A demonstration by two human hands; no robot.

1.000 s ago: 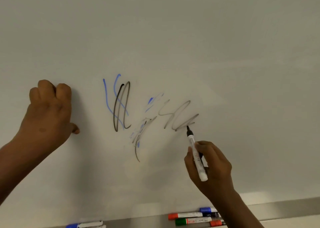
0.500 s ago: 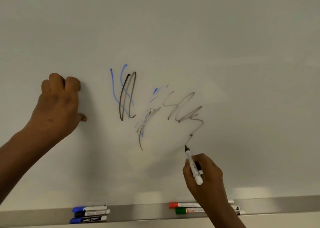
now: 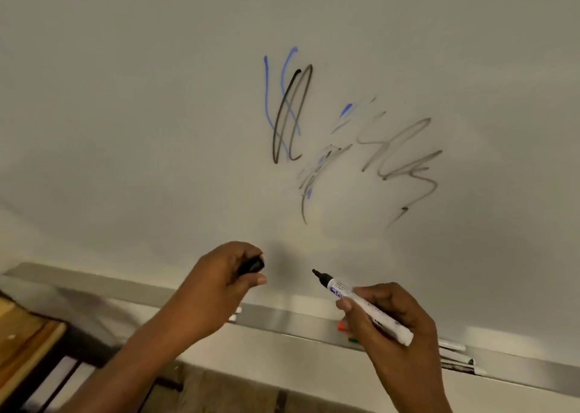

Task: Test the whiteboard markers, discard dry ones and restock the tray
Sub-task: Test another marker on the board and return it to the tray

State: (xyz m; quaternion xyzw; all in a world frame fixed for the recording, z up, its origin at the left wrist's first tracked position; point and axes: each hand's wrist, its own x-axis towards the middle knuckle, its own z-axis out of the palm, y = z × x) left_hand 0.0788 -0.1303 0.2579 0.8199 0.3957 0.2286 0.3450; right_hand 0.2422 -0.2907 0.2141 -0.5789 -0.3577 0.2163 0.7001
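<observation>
1. Your right hand (image 3: pixel 392 328) grips the uncapped marker (image 3: pixel 367 309), thumb and fingers wrapped round its white barrel. The black tip points up-left.
2. The marker label has blue print near the tip end and dark print further back. It is too blurred to read, so no brand.
3. Your left hand (image 3: pixel 219 284) is curled round the black cap (image 3: pixel 251 265), pinched between thumb and fingers, with its end poking out.
4. Cap and marker tip face each other, apart with a clear gap, both low in front of the whiteboard (image 3: pixel 125 98).
5. Test marks on the board: blue strokes overlaid by a dark black loop (image 3: pixel 288 114), and right of that a faint grey scribble (image 3: pixel 401 155). Smudged blue-grey streaks lie between them. No words.
6. The tray (image 3: pixel 282 318) runs along the board's bottom edge. More markers (image 3: pixel 455 354) lie in it just right of your right hand, their labels unreadable.
7. An orange bit (image 3: pixel 342 326) and a green bit (image 3: pixel 353 339) peek out beside your right hand.
8. Wooden furniture (image 3: pixel 28 334) sits at lower left.
</observation>
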